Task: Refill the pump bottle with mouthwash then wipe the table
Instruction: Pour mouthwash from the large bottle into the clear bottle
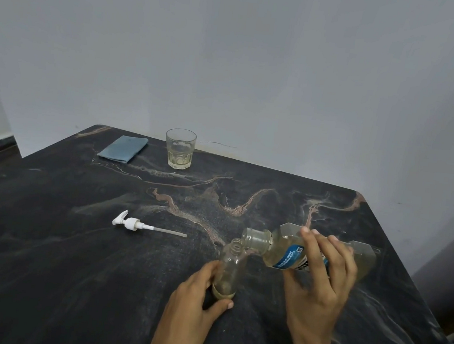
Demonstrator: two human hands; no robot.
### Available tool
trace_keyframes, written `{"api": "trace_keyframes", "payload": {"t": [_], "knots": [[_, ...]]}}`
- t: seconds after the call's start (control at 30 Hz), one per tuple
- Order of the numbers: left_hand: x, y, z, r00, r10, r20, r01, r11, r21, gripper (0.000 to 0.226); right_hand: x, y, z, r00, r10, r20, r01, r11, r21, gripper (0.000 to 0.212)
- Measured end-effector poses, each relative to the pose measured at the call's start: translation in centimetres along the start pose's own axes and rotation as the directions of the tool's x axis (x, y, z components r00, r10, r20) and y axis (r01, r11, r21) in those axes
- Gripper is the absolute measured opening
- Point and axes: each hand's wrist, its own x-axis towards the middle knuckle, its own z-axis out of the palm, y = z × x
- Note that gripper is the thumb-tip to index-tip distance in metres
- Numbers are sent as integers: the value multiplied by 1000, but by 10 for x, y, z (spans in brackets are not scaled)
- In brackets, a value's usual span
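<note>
Clear plastic filled both hands. The right hand [318, 278] gripped the mouthwash bottle [307, 251], fingers curled over its top and thumb underneath, and held it tipped nearly flat, with its open mouth pointing left and just above the pump bottle [228, 271]. Pale yellow liquid lay along the lower side of the tilted bottle. The left hand [201, 290] wrapped round the base of the pump bottle, thumb in front and fingers behind, holding it upright on the table [68, 267]; a shallow layer of liquid sat at its bottom. Its neck was open, touching or nearly touching the lip of the mouthwash bottle; I cannot tell which. To the left of the pump bottle, well apart, the white pump [140, 224] lay on its side with its tube pointing right. Far behind the pump bottle, near the table's back edge, stood a glass [179, 149] partly filled with pale liquid, and just left of it lay a folded blue cloth [123, 149].
</note>
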Motion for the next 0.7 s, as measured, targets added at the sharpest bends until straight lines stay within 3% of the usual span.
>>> {"api": "trace_keyframes", "payload": {"t": [0.7], "knots": [[-1,0,0,1000,6,-11,-6,1000,-12,58,0,0,0,1000,-3,-13,3,1000,9,80]]}}
